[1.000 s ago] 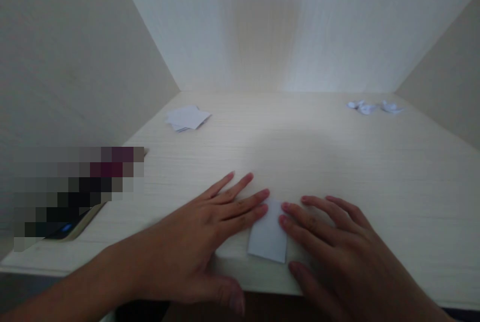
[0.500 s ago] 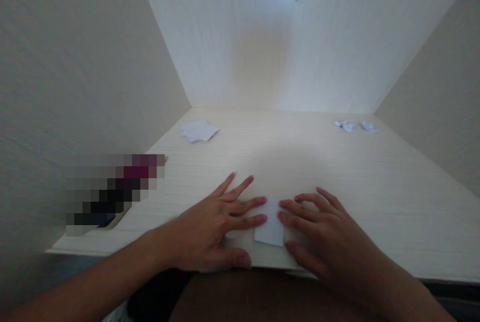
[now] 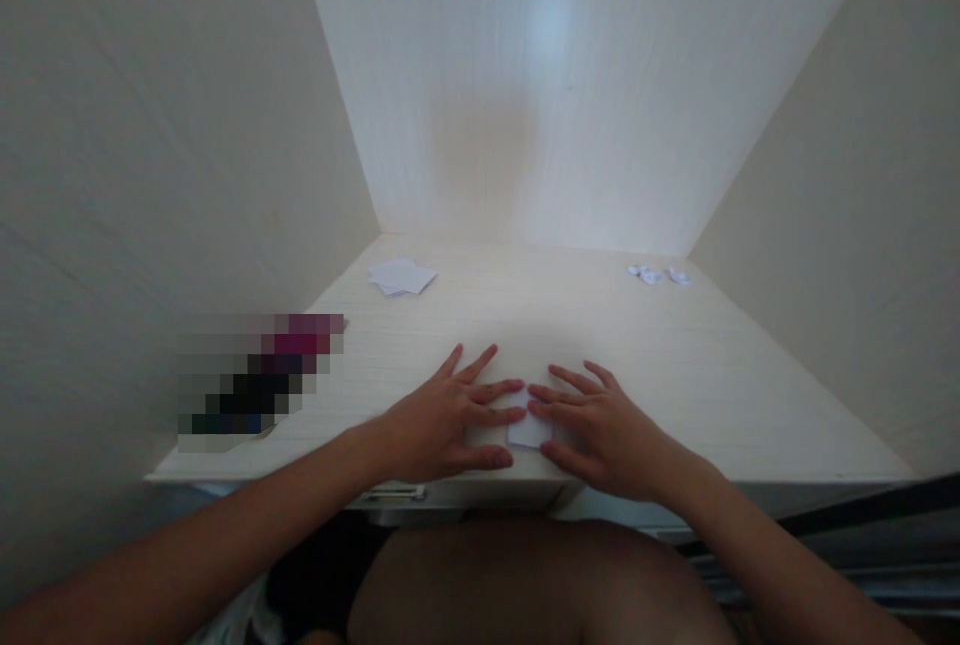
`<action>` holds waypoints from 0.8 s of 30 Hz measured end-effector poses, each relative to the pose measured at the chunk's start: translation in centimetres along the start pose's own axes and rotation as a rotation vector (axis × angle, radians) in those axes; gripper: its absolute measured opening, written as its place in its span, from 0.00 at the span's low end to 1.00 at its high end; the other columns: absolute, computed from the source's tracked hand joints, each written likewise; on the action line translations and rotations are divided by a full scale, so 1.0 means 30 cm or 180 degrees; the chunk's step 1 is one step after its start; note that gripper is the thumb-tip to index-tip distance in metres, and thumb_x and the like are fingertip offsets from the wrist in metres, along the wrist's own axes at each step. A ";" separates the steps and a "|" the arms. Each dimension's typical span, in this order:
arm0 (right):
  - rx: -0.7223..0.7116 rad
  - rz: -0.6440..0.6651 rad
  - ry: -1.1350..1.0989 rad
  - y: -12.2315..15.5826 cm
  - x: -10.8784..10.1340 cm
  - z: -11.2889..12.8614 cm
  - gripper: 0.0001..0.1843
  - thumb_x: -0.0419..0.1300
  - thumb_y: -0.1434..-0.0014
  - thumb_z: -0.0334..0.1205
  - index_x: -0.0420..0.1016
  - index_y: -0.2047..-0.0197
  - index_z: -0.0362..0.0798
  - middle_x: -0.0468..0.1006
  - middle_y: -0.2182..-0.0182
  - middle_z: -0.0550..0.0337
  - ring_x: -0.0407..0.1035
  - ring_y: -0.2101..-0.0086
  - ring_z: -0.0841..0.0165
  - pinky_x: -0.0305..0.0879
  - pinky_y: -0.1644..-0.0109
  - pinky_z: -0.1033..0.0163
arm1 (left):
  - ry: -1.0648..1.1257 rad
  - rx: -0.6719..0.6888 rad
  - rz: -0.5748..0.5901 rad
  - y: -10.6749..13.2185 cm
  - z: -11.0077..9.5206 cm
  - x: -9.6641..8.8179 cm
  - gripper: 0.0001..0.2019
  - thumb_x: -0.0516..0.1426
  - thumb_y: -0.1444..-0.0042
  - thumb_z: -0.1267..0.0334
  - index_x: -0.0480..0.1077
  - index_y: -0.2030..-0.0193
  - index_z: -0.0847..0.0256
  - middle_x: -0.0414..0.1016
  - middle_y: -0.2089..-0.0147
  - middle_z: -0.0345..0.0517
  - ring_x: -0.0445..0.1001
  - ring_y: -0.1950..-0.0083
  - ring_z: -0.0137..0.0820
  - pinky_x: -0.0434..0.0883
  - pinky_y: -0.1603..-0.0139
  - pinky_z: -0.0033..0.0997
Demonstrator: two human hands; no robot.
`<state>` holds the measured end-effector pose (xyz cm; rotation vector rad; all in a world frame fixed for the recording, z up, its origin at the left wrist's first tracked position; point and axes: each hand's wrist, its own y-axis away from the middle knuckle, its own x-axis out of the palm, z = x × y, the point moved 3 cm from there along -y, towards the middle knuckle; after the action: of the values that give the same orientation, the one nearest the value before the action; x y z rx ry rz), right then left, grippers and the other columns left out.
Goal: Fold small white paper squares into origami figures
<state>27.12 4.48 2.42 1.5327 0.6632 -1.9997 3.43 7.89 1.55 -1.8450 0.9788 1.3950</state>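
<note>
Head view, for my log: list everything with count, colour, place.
Desk: one, pale, centre
Wall panels: three, pale, around desk
Paper slip: one, white, near front edge
Sheet pile: one, white, back left
Crumpled paper: about three pieces, white, back right
Pixelated object: count unclear, dark and magenta, left
Handle: one, pale, below desk front
Bars: several, dark, lower right
Cloth: count unclear, mostly black, lower left
Lap: one, bare, bottom centre
Left hand: one, bare, at slip's left
Right hand: one, bare, at slip's right

Sm. sheet (image 3: 529,434): plain white; same for paper stack (image 3: 403,276) & crumpled bits (image 3: 650,277). Worktop (image 3: 750,405): cream, faint crosswise grain. Back panel (image 3: 630,125): pale grey-wht w/ fine vert. streaks. Side panels (image 3: 150,125): grey-beige. Pixelated item (image 3: 262,385): magenta + blk.
</note>
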 end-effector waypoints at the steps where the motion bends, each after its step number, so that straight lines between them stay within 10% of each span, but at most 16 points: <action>1: 0.0025 0.0000 -0.0014 -0.001 0.001 -0.003 0.27 0.54 0.31 0.53 0.65 0.31 0.59 0.65 0.31 0.63 0.50 0.29 0.51 0.37 0.28 0.32 | -0.0004 -0.0016 -0.0055 0.001 -0.002 0.001 0.27 0.53 0.34 0.39 0.62 0.30 0.35 0.56 0.24 0.35 0.36 0.21 0.57 0.37 0.28 0.78; 7: 0.0026 -0.0045 -0.0042 0.001 -0.004 0.003 0.29 0.56 0.32 0.55 0.64 0.31 0.58 0.67 0.32 0.58 0.54 0.31 0.51 0.31 0.28 0.30 | -0.0002 -0.0138 -0.0299 0.006 -0.012 0.009 0.25 0.50 0.30 0.51 0.60 0.28 0.49 0.64 0.28 0.45 0.45 0.21 0.51 0.39 0.26 0.73; 17: 0.0436 -0.0523 -0.0273 -0.037 0.016 -0.004 0.20 0.48 0.26 0.50 0.75 0.39 0.60 0.79 0.41 0.60 0.64 0.37 0.56 0.43 0.30 0.32 | 0.0004 -0.0172 -0.0306 -0.007 0.004 0.012 0.23 0.51 0.30 0.49 0.66 0.32 0.46 0.66 0.29 0.43 0.44 0.21 0.54 0.35 0.29 0.78; 24: 0.0647 -0.0829 -0.0142 -0.111 0.010 0.023 0.16 0.60 0.33 0.51 0.81 0.47 0.58 0.78 0.41 0.57 0.61 0.35 0.53 0.48 0.31 0.38 | -0.0092 -0.0100 -0.0338 -0.007 0.014 0.032 0.23 0.51 0.30 0.52 0.62 0.29 0.43 0.65 0.28 0.43 0.45 0.21 0.56 0.35 0.31 0.81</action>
<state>24.33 6.44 2.49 1.5779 0.6890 -2.3514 3.55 8.14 0.52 -1.8664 0.8366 1.3763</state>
